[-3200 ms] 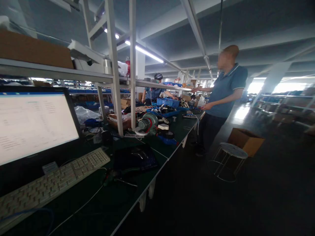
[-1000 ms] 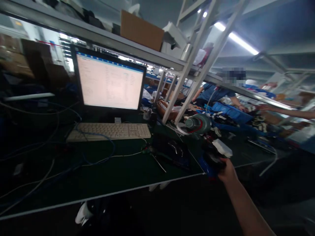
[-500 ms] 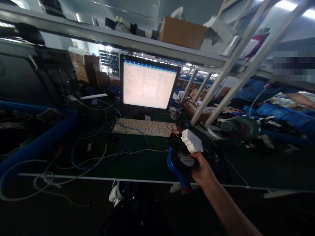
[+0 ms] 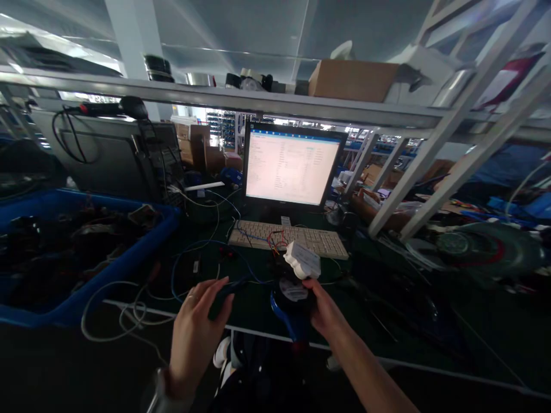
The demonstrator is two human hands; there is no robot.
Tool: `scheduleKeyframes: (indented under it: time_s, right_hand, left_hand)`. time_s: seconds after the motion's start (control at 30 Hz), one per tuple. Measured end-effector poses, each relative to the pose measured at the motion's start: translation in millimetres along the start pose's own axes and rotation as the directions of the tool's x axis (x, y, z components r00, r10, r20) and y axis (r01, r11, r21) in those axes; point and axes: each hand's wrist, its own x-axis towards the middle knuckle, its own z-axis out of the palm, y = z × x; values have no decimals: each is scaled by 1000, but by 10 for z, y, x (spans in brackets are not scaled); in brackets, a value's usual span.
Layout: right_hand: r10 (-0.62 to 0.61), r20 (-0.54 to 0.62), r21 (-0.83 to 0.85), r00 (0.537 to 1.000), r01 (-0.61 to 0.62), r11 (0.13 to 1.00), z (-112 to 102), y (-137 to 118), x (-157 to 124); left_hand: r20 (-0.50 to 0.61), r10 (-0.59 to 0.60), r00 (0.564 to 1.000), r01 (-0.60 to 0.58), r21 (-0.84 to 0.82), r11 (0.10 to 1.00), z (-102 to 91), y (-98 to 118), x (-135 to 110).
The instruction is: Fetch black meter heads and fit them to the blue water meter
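Note:
My right hand [image 4: 323, 310] grips a blue water meter [image 4: 289, 307] with a black round top, a white module [image 4: 302, 259] and red and yellow wires on it, held above the front edge of the green bench [image 4: 258, 304]. My left hand [image 4: 198, 327] is raised just left of the meter. Its fingers curl around a dark blue cable end [image 4: 228, 288] that leads toward the meter.
A lit monitor [image 4: 290, 166] and a white keyboard [image 4: 288, 238] stand behind the meter. A blue bin [image 4: 129, 258] of dark parts sits at left, with loose cables [image 4: 129, 298] beside it. A green and red blower [image 4: 482, 249] lies at right. A shelf [image 4: 258, 103] with a cardboard box runs overhead.
My view swung left from the aisle to the bench. My right hand picked up the meter and brought it in front of the keyboard. My left hand came into view beside it.

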Motion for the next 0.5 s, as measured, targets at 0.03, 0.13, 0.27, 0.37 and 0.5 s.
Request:
scheduleKeyframes:
  time_s: [0.03,0.13,0.27,0.37,0.5]
  right_hand:
    - [-1,1,-3,1000,1,1000,-12,1,1]
    - [-122,12,-34,992,122,992,-105,17,18]
    - [-426,55,-206,903,428,880,-256,-29,100]
    - [-558,152,-426,816,563,708,-245,-140,163]
    - [-649,337,-590,682,691,418,-83,-294,206]
  left_hand:
    - [77,-2,997,-4,72,997,58,-19,42]
    - [372,-178,911,65,299,952,227,-15,152]
    - [528,-362,768,173,374,911,261,39,251]
    - [464,-390,795,259,322,911,247,1,221]
    - [149,-386,910,412,-407,815,324,-62,96]
